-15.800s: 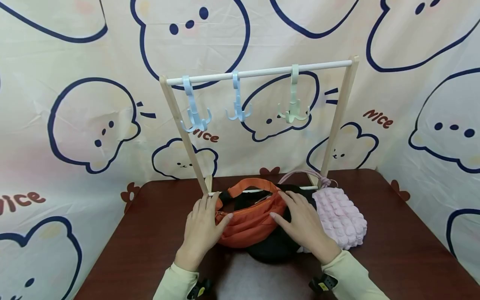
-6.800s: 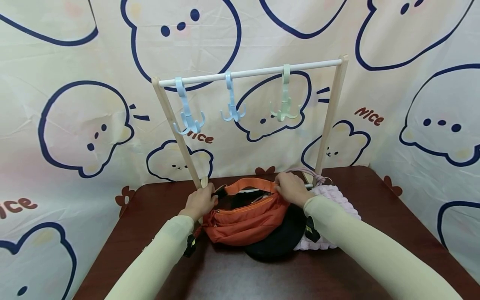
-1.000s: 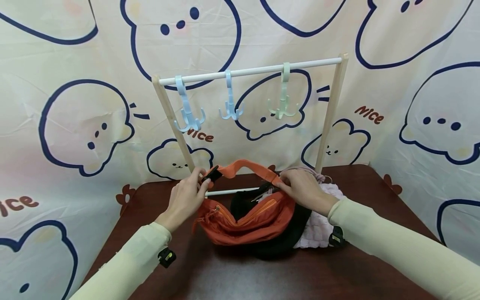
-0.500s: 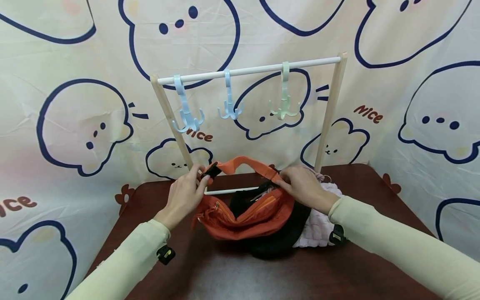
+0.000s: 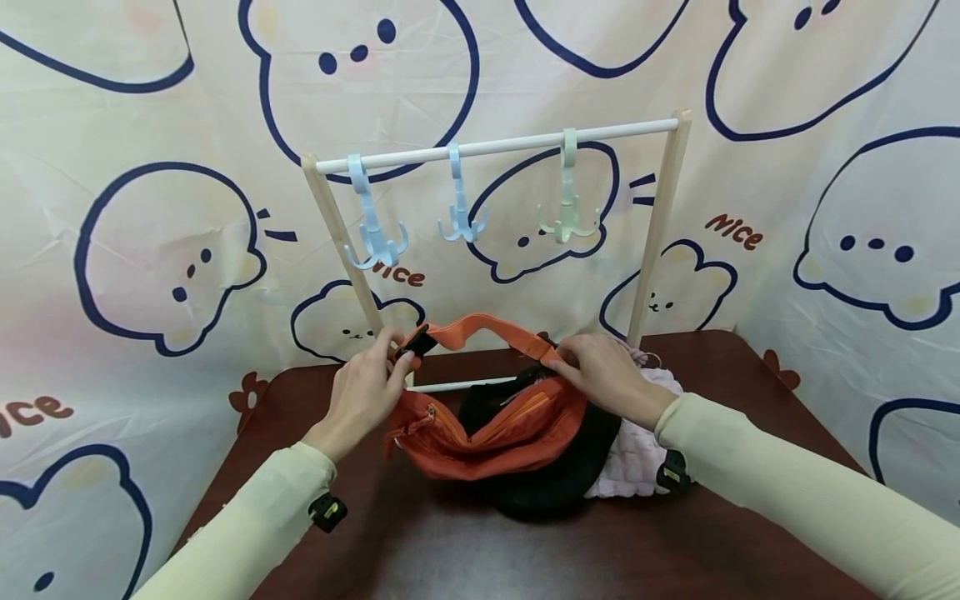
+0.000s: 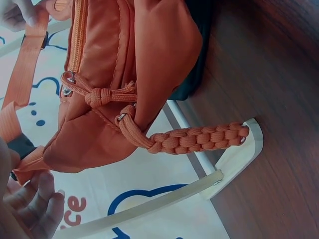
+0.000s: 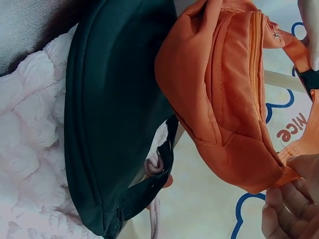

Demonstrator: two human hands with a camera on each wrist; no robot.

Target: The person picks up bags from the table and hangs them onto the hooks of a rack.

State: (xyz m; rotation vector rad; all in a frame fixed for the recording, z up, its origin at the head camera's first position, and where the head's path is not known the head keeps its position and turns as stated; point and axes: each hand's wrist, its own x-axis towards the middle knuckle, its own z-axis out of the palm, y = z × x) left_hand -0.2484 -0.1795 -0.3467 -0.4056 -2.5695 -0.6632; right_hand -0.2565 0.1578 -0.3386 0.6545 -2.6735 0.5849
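Note:
An orange waist bag [image 5: 487, 446] hangs by its strap [image 5: 491, 321] between both hands, its zipped side facing up toward the head camera. My left hand [image 5: 363, 392] pinches the strap's left end by a black buckle [image 5: 417, 342]. At the other end, my right hand [image 5: 611, 377] pinches the strap where it meets the bag. A braided orange cord [image 6: 194, 138] dangles from the bag's left end in the left wrist view. Behind and below lies a dark green bag [image 7: 119, 99], partly covered. Whether the orange bag's underside touches it, I cannot tell.
A pink puffy bag [image 5: 630, 458] lies at the right, partly behind my right arm. At the back of the brown table [image 5: 465, 550] stands a wooden rack with a white bar [image 5: 510, 144]. Two blue hooks [image 5: 375, 237] and a green hook [image 5: 567, 212] hang from it.
Earliest, both hands rested on the orange bag's sides; later they gripped its strap ends. The strap and bag have since been raised. Over the last second the left hand shifted slightly left.

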